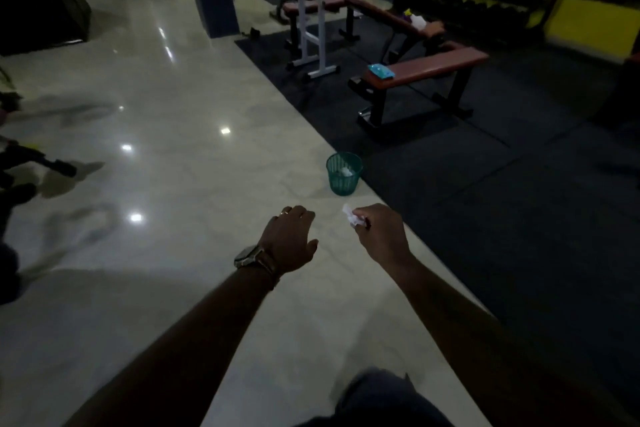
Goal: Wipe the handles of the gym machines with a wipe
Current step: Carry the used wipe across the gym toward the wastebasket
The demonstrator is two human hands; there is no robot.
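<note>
Pinching a crumpled white wipe (pixel 351 217) at the fingertips, right hand (pixel 381 236) held out just short of a green mesh bin (pixel 344 173). Left hand (pixel 290 239) beside it, palm down, fingers loosely curled and holding nothing; ring on one finger, watch (pixel 248 256) on the wrist. White scraps lying inside the bin. Bin standing on the pale glossy floor (pixel 166 87), right at the edge of a dark rubber mat (pixel 485 191) stretching away to its right. Beyond the bin, on that mat, a flat bench (pixel 433 66) with a brown pad, a blue wipes pack (pixel 381 71) lying at its near end. Farther back from the bin, a second bench (pixel 391 15) carrying a pale bag, and a white rack (pixel 313 42). No clear obstacle between hands and bin. Too dark and blurred to read any writing on the pack or elsewhere.
</note>
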